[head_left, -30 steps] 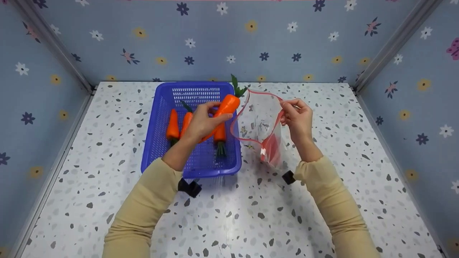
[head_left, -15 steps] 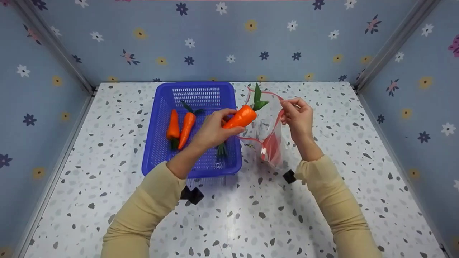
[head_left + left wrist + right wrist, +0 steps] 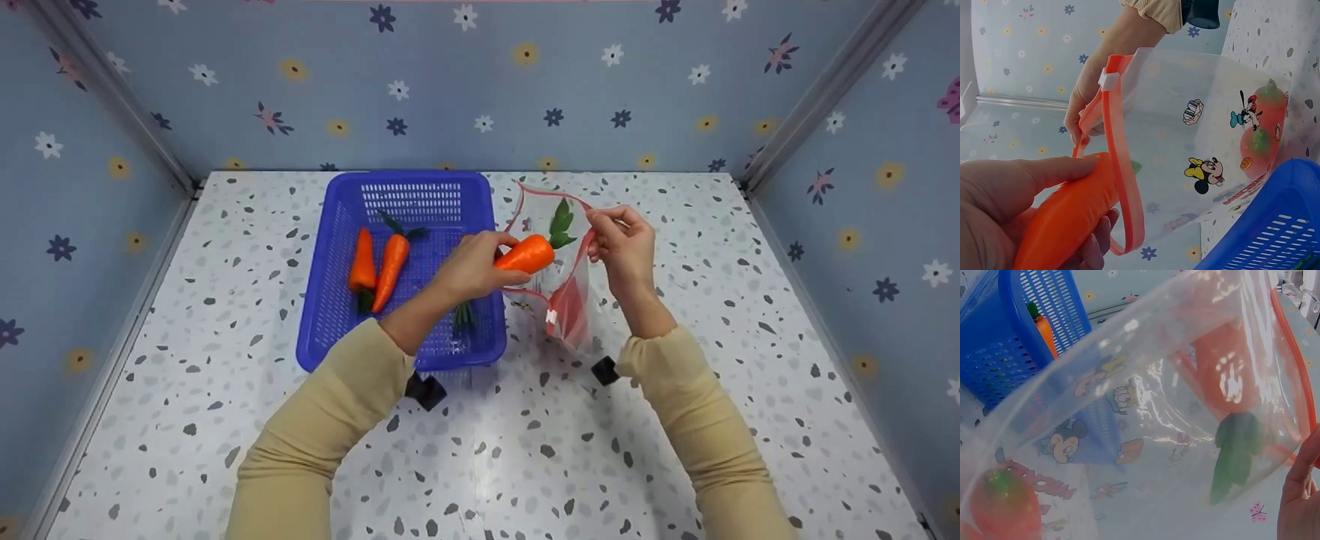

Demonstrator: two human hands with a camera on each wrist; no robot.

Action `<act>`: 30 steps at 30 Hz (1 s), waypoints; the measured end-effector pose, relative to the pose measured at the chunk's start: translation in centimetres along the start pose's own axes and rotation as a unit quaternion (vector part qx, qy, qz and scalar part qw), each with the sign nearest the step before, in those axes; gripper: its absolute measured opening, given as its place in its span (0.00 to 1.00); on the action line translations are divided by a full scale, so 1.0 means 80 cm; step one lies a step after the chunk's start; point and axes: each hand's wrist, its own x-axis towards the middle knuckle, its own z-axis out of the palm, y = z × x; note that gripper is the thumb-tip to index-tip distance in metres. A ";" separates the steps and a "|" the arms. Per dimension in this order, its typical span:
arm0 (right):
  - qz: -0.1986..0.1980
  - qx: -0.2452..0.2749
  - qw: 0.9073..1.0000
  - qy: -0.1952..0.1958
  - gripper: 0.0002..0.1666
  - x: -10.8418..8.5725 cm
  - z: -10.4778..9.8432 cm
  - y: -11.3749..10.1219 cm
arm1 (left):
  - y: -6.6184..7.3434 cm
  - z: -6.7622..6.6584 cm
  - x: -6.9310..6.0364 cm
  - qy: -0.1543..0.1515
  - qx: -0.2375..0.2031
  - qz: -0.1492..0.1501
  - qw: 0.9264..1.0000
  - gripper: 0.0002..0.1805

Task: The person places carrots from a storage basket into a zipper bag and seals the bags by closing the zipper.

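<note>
My left hand [image 3: 472, 266] holds a carrot [image 3: 531, 255] at the mouth of a clear zip bag [image 3: 1168, 152], leafy end foremost. In the right wrist view the carrot's top and green leaves [image 3: 1235, 444] show through the film. My right hand [image 3: 626, 244] pinches the bag's red rim at the right, and the mouth is spread wide. At the bag's bottom lie red round vegetables with green tops [image 3: 1261, 149], which look like tomatoes. A white slider [image 3: 551, 318] sits on the zip strip.
Left of the bag stands a blue perforated basket [image 3: 311, 300]. Inside are two carrots, one upper [image 3: 393, 270] and one at the left [image 3: 363, 262], plus a green stem bunch [image 3: 463, 316] partly behind my left arm. A flowered wall [image 3: 450, 90] rises behind the speckled table [image 3: 510, 450].
My left hand has moved right with the carrot, from above the basket to the bag's mouth, and the leaves have entered the opening. The right hand stays in place.
</note>
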 end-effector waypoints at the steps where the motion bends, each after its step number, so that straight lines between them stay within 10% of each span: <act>1: -0.001 0.001 1.000 -0.001 0.04 0.000 0.000 0.000 | 0.002 0.001 0.002 -0.004 0.010 -0.001 1.000 0.27; 15: -0.004 0.019 1.000 -0.003 0.06 0.000 0.000 0.002 | 0.021 0.003 0.026 -0.032 0.102 -0.036 0.994 0.30; 30: 0.010 0.016 1.000 0.003 0.02 -0.001 0.000 0.001 | 0.016 0.001 0.031 0.009 0.009 -0.015 1.000 0.26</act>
